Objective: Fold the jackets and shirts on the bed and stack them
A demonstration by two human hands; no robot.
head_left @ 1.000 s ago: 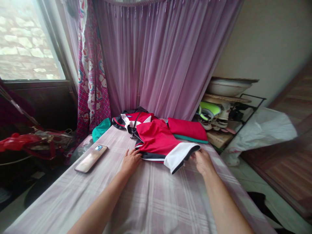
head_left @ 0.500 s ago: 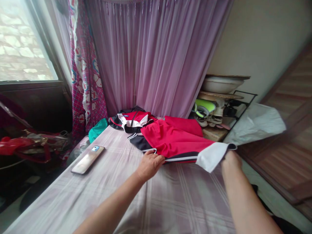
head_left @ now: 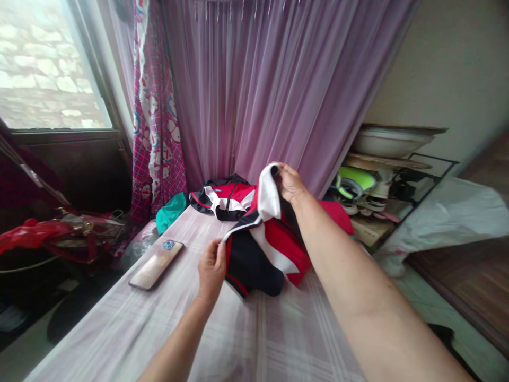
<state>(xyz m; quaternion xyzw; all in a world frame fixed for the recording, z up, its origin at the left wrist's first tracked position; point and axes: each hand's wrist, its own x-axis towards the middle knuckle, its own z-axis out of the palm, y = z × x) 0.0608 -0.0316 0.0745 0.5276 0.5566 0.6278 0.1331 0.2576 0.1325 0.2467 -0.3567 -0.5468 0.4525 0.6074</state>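
A red, black and white sports top (head_left: 274, 249) is bunched up over the bed, its upper part lifted and its lower part resting on the sheet. My left hand (head_left: 212, 265) pinches its white-piped edge between thumb and fingers. Farther right and higher, my right hand (head_left: 291, 183) grips the white end of the same top; some of its fingers are hidden behind the cloth. Just behind lies a folded jacket (head_left: 228, 199) in red, white and black, with a zip. Some red cloth (head_left: 338, 211) shows beyond my right forearm.
A phone (head_left: 157, 265) lies face down on the striped bed sheet (head_left: 167, 323), left of my hands. Teal cloth (head_left: 170, 213) sits at the bed's left edge. Purple curtains (head_left: 254, 95) hang behind. To the right stands a rack (head_left: 413, 204) with shoes and a basin (head_left: 393, 142).
My right hand has carried the top's white end left and upward, folding the garment over and showing its black side. My left hand has shifted slightly left. The view has turned a little.
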